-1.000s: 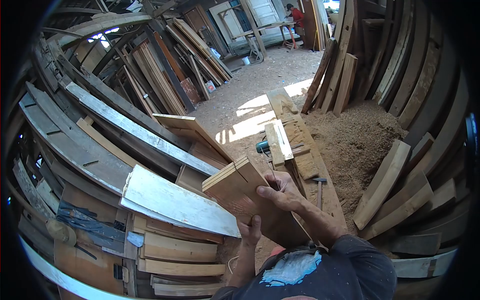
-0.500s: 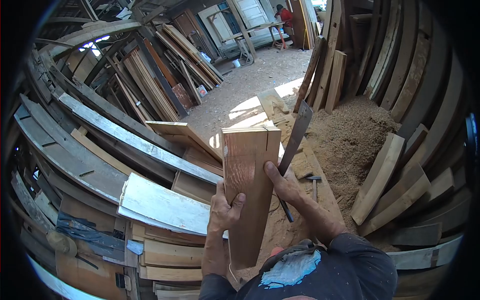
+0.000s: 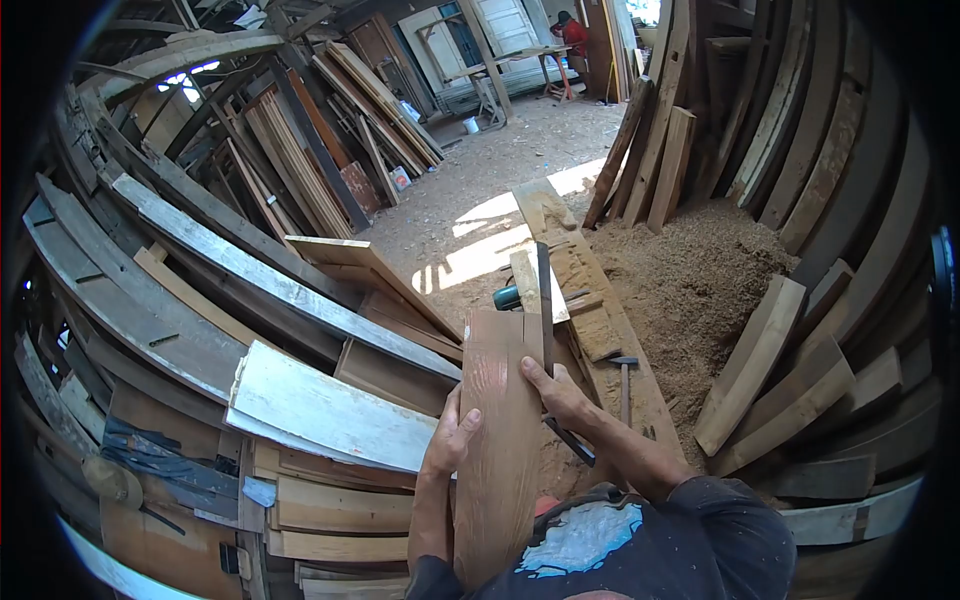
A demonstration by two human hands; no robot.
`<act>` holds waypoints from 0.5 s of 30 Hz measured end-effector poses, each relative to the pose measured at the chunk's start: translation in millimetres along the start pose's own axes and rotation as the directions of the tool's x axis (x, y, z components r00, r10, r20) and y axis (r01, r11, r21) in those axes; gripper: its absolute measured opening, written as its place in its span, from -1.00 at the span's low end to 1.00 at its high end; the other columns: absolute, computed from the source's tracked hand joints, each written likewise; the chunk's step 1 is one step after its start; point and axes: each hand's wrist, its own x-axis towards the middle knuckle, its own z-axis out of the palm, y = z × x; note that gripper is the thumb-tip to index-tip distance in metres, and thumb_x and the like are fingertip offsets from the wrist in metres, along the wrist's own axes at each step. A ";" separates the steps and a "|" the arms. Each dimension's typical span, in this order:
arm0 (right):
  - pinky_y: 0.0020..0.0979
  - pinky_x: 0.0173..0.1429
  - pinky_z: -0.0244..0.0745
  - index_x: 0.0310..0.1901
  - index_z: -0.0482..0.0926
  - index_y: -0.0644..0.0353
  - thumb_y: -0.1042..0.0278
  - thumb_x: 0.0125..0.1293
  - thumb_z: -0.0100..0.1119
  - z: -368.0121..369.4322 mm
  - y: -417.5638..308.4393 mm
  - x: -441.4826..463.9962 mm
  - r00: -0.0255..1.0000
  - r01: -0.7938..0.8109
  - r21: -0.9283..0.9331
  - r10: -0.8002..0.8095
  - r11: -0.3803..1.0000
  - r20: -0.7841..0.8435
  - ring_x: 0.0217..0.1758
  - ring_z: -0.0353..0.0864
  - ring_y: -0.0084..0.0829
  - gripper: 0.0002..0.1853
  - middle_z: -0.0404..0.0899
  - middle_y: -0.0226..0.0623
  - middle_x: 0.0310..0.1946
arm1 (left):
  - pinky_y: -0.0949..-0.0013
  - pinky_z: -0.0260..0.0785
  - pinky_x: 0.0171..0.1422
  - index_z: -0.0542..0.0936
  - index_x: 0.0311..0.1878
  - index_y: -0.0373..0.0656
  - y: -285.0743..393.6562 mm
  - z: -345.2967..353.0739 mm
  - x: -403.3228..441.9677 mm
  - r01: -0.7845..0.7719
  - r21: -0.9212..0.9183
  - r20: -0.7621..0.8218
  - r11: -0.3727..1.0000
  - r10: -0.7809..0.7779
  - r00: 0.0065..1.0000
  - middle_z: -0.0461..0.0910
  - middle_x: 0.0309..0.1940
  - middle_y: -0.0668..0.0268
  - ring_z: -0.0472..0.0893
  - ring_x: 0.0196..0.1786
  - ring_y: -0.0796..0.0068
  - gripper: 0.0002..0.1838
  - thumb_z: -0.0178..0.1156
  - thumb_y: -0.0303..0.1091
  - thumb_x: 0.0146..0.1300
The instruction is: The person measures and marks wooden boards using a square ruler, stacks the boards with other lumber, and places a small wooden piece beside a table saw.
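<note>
My left hand [image 3: 455, 440] is closed on the left edge of a brown wooden board [image 3: 500, 440], thumb on its face. The board tilts, its near end low by my body. At the board's right edge, my right hand [image 3: 555, 392] presses its thumb on the face. That hand also grips what looks like a handsaw [image 3: 545, 290], its blade nearly edge-on and pointing away from me; the teeth are too small to see. Its dark straight handle shows below the hand. My right fingers are mostly hidden.
A hammer [image 3: 625, 375] lies on a long plank [image 3: 600, 300] to the right, near a sawdust heap [image 3: 700, 280]. A green tool [image 3: 507, 298] sits beyond the board. White-painted boards [image 3: 320, 410] are stacked left. Timber leans on both sides. A person in red [image 3: 572, 35] is far back.
The board has tipped, its far end lower and its broad face turned up towards me. The saw blade has swung left and turned nearly edge-on. The green tool has come into view.
</note>
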 end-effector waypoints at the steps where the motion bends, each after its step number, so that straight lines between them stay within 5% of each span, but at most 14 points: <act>1: -0.40 -0.05 0.53 0.09 0.59 0.40 -0.18 0.55 0.01 -1.2 3.1 0.2 1.000 -0.018 -0.003 0.018 1.000 0.014 -0.16 0.59 -0.53 -0.37 0.67 -0.27 -0.17 | 0.23 -0.04 0.62 -0.05 0.56 -0.44 -1.7 3.2 2.7 -0.051 -0.003 -0.020 0.999 0.051 0.999 0.16 0.52 0.02 0.17 0.56 0.22 -0.19 0.11 -0.21 0.48; 5: -0.41 -0.23 0.46 -0.01 0.63 0.37 -0.26 0.51 0.01 -2.6 30.0 4.6 0.998 -0.060 -0.049 0.061 0.997 0.018 -0.31 0.57 -0.55 -0.34 0.66 -0.30 -0.30 | 0.24 -0.12 0.66 -0.26 0.64 -0.31 -2.4 3.0 11.2 -0.052 -0.152 -0.024 0.987 0.049 0.999 0.09 0.58 0.04 0.12 0.60 0.26 -0.10 0.07 -0.39 0.43; 8: -0.43 -0.36 0.40 -0.09 0.65 0.33 -0.31 0.50 0.00 -6.7 42.4 4.9 0.997 -0.062 -0.070 0.059 0.996 -0.039 -0.41 0.52 -0.57 -0.32 0.64 -0.34 -0.37 | 0.26 -0.18 0.67 -0.21 0.64 -0.29 -16.6 1.7 18.0 -0.030 -0.258 0.033 0.966 0.040 0.999 0.00 0.63 0.08 0.02 0.64 0.30 -0.13 0.06 -0.43 0.43; 15: -0.47 -0.46 0.30 -0.35 0.54 0.16 -0.39 0.45 0.02 -25.6 46.7 -11.1 0.996 -0.054 -0.093 0.046 0.994 -0.078 -0.56 0.37 -0.60 -0.35 0.58 -0.38 -0.50 | 0.29 -0.08 0.66 -0.12 0.64 -0.28 -68.1 -3.8 27.0 -0.034 -0.178 0.049 0.984 0.044 0.998 0.05 0.62 0.18 0.12 0.61 0.37 -0.19 0.04 -0.45 0.43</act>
